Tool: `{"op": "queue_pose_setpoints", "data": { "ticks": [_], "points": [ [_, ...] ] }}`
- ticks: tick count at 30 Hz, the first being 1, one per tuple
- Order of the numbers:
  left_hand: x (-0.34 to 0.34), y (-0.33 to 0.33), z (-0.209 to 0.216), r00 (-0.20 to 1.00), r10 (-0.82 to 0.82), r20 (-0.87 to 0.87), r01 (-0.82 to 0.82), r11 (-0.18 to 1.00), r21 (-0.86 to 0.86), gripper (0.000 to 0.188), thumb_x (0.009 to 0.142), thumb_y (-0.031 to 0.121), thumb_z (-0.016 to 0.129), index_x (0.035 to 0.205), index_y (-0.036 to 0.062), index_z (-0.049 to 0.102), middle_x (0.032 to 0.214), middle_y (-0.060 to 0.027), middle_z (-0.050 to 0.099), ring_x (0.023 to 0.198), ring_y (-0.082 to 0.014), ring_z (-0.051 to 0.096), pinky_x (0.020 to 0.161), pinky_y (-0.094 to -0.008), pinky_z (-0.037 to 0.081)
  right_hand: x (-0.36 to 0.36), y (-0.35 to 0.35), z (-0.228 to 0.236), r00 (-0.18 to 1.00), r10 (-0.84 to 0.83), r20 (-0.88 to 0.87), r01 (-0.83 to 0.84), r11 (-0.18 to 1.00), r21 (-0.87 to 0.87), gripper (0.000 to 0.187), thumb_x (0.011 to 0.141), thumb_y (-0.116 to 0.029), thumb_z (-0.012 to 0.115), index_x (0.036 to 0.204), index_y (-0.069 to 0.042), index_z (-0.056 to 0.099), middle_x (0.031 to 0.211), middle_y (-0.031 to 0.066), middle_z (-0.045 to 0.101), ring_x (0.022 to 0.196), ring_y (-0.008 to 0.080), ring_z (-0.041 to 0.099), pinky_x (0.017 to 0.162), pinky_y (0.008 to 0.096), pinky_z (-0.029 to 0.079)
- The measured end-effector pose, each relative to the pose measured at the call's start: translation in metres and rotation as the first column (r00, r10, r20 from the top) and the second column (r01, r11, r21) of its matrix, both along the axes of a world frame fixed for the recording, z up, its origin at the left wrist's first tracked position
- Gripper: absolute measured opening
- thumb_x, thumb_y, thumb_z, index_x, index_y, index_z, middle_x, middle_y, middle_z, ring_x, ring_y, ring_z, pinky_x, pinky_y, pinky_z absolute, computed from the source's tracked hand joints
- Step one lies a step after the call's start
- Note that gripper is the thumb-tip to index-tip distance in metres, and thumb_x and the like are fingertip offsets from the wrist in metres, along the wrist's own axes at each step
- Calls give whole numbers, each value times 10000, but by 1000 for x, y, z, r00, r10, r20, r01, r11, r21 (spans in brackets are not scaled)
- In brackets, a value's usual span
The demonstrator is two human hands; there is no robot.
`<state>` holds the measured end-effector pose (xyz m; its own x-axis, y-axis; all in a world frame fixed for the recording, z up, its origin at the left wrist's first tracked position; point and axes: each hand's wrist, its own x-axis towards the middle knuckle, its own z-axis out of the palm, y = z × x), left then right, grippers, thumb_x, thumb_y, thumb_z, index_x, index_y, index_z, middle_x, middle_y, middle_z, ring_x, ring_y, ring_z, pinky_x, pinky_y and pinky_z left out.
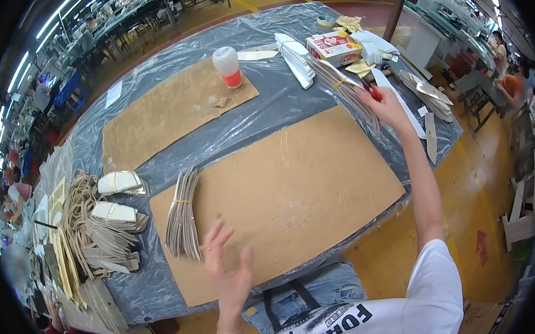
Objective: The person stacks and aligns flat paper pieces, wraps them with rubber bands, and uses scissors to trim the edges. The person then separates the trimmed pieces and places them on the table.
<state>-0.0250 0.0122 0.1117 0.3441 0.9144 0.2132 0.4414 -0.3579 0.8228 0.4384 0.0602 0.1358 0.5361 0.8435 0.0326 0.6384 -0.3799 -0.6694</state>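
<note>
My right hand (389,105) reaches to the far right of the table, its fingers closed on the red handles of a pair of scissors (370,89). The scissors lie over a banded bundle of beige strips (343,89), which hides part of them. Low over the near left part of a brown cardboard sheet (294,196), my left hand (229,264) is open, fingers spread and slightly blurred. Just beyond its fingertips, another bundle of beige strips (183,214), tied with a yellow band, rests on the cardboard's left edge.
Piles of beige cords and strips (103,235) crowd the table's left side. A cup with red liquid (227,71) stands on a smaller cardboard piece (166,115). A red and white box (335,48) and white pieces (296,60) sit at the far right. Plastic film covers the table.
</note>
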Motion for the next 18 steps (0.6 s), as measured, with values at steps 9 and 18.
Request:
{"op": "queue_pose_setpoints", "data": {
  "ticks": [9,18],
  "points": [
    [63,-19,-23,654,-37,756,411,856,-314,547,885,184,648,1337,-36,433,1275,-150,578,1218,-231,522,1036,-379,404,-223,-111,-49,376,265,-888,-351,928,129,214,933,-223,645,1008,-26,683,1022,26,651,921,104,611,709,241,507],
    [8,-32,-30,725,172,667,354,739,-574,782,858,458,699,1369,-29,364,1199,-127,580,1124,-180,555,945,-327,473,-257,-98,-28,804,593,46,-538,693,480,339,766,-13,746,1093,-86,694,1128,126,618,750,192,631,604,281,503]
  ]
}}
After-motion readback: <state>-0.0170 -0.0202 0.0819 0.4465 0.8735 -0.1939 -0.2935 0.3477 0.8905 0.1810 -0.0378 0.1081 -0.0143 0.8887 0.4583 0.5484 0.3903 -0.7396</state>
